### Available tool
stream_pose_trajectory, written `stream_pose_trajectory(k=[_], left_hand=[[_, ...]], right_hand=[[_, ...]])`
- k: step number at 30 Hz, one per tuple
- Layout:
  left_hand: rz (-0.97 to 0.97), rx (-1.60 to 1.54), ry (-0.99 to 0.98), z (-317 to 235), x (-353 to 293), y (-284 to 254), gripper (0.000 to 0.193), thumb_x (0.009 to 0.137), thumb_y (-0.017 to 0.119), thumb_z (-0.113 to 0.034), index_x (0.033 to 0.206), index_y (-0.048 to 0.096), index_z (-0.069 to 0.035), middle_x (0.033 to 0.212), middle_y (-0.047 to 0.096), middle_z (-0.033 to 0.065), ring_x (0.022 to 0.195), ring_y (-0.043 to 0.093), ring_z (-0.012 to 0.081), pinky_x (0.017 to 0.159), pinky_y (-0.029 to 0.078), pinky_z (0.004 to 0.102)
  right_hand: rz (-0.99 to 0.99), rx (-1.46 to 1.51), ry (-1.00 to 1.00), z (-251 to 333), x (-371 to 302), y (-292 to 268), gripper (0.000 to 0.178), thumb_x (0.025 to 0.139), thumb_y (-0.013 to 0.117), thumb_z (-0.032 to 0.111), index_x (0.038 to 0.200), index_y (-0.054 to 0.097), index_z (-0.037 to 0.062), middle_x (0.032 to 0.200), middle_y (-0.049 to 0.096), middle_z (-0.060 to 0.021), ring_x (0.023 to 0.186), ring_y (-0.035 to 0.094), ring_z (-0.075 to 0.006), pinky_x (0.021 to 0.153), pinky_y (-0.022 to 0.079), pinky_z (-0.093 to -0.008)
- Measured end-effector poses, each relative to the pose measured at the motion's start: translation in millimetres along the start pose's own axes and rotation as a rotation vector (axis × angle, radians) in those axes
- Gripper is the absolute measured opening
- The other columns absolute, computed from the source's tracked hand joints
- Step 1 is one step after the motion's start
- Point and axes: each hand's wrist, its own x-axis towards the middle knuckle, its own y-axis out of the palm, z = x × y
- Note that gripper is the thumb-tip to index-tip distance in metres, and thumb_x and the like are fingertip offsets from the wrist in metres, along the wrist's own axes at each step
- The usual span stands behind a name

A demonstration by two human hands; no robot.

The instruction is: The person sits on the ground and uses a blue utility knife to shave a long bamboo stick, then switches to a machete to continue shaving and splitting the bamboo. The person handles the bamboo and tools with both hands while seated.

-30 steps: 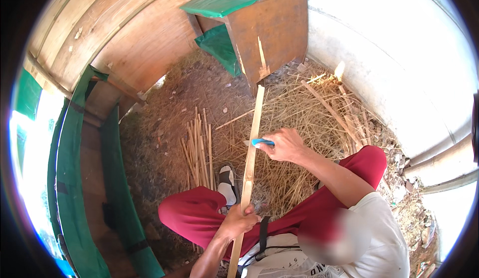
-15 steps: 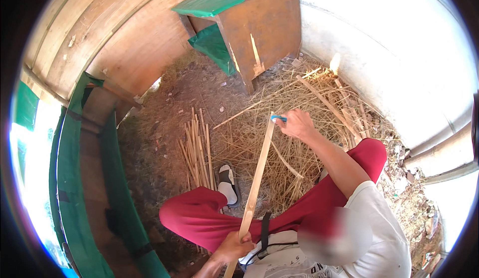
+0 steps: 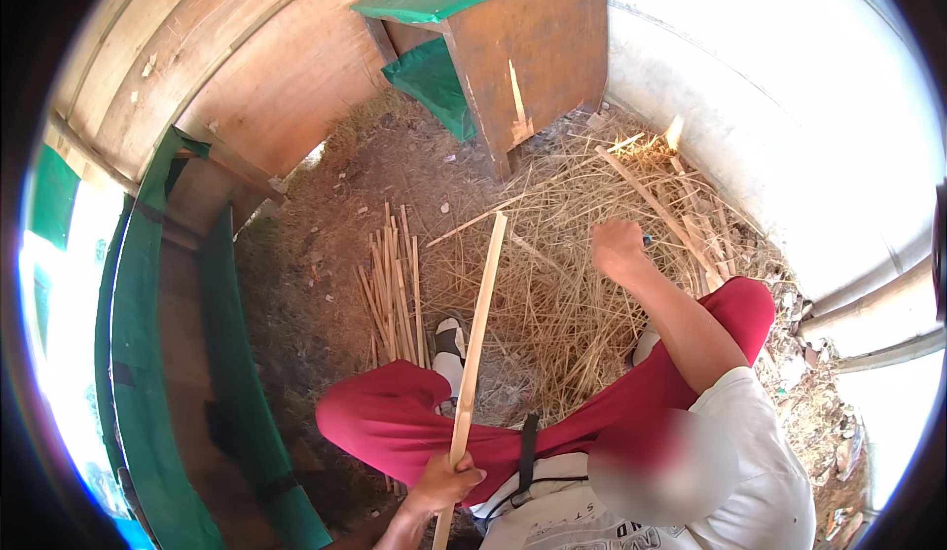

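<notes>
A long, pale split-bamboo strip (image 3: 478, 338) slants up across my lap, and my left hand (image 3: 444, 484) is closed round its lower part. The strip's upper end stands free over the straw. My right hand (image 3: 619, 246) is a fist, held off to the right of the strip and apart from it. A bit of a small blue tool (image 3: 647, 240) shows beside that fist; its working end is hidden, so I cannot tell its exact kind. Thin shavings (image 3: 528, 348) cover the ground between my legs.
Several cut strips (image 3: 393, 289) lie bundled near my left foot. Longer bamboo pieces (image 3: 656, 200) rest on the straw by the white wall (image 3: 750, 86). A brown wooden cabinet (image 3: 538, 67) with a green cover stands ahead. Green-edged shelving (image 3: 148, 382) runs along the left.
My right hand with the blue tool has moved right, away from the strip's upper end. The strip has tilted left, and a loose curl beside it has dropped toward the straw.
</notes>
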Motion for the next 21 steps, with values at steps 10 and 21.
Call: stream_pose_trajectory(k=[10,21], left_hand=[[0.08,-0.025,0.229,-51,38,17,0.042,0.087,0.065,-0.004,0.067,0.03,-0.014,0.054,0.039,-0.0034,0.044,0.038,0.0046,0.039,0.025,0.0262],[-0.465,0.512,0.532,-55,80,36,0.016,0.084,0.057,-0.009,0.074,0.048,0.001,0.063,0.056,0.0221,0.061,0.058,0.0409,0.059,0.045,0.0465]], right_hand=[[-0.219,0.678,-0.31,25,-39,-49,0.052,0.1,0.049,0.05,0.096,0.073,0.0045,0.062,0.059,-0.006,0.053,0.057,-0.0156,0.045,0.046,-0.0317],[-0.375,0.786,-0.77,75,-92,-1,0.039,0.094,0.062,0.043,0.089,0.077,0.0075,0.049,0.058,-0.0107,0.038,0.055,-0.0263,0.039,0.043,-0.0379]])
